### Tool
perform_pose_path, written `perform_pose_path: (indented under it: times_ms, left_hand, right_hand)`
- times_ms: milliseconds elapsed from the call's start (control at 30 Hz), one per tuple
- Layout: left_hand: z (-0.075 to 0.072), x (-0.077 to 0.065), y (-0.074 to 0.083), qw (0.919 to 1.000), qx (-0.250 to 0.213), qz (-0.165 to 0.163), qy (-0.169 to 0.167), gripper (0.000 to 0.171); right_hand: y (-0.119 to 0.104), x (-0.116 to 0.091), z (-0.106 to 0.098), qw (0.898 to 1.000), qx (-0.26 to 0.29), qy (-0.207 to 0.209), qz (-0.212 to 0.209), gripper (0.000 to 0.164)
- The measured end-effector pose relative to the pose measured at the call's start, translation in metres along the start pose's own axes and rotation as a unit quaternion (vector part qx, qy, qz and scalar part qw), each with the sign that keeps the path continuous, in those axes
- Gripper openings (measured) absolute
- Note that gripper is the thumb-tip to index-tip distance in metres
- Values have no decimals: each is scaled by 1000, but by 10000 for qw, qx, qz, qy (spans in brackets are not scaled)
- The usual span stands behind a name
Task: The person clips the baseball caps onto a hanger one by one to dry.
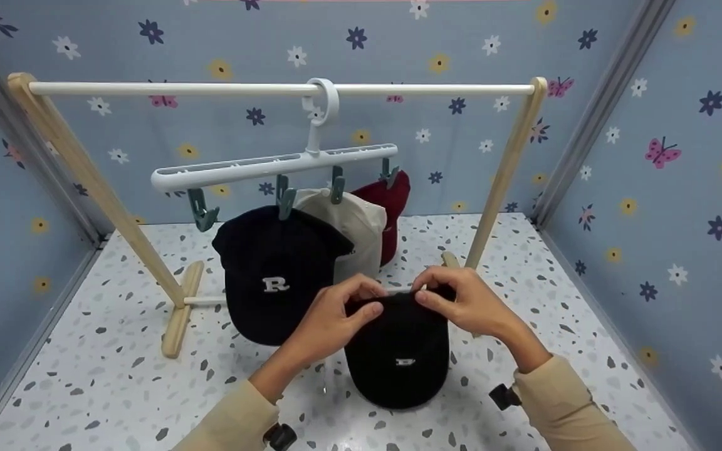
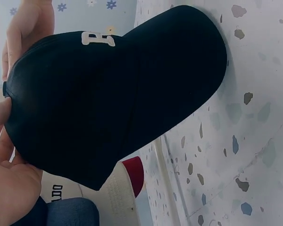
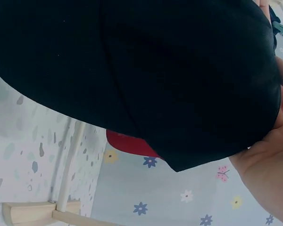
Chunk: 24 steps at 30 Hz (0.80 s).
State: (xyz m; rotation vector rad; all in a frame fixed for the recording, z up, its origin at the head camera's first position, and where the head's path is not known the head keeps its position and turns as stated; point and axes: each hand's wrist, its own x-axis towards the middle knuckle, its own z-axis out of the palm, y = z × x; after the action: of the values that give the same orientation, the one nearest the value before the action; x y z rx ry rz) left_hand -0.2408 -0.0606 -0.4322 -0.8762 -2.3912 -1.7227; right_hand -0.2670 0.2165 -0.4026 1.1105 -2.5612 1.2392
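Both hands hold a black baseball cap (image 1: 398,351) by the top of its crown, in front of the rack; its brim points down and a small white letter shows on its front. The left hand (image 1: 341,310) pinches the crown's left side between thumb and fingers. On the other side, the right hand (image 1: 464,300) pinches the crown with its thumb in front. In the left wrist view the cap (image 2: 85,94) hangs just over the speckled surface. The right wrist view shows the cap (image 3: 188,84) from its other side, with the right fingers partly hidden behind it.
A white clip hanger (image 1: 242,168) hangs from the rack's bar (image 1: 173,89). Its green clips hold a dark cap (image 1: 273,269) lettered R, a white cap (image 1: 364,232) and a red cap (image 1: 398,194). The leftmost green clip (image 1: 203,212) holds nothing. Wooden posts (image 1: 98,181) stand either side.
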Motion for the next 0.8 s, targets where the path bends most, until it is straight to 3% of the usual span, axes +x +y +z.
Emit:
perform_pose_path:
  times_ms: [800]
  left_hand:
    - [-24,-15,20,9996,95,-57,246,11]
  right_hand:
    - [-24,11,11,9994,123,15,-322,7]
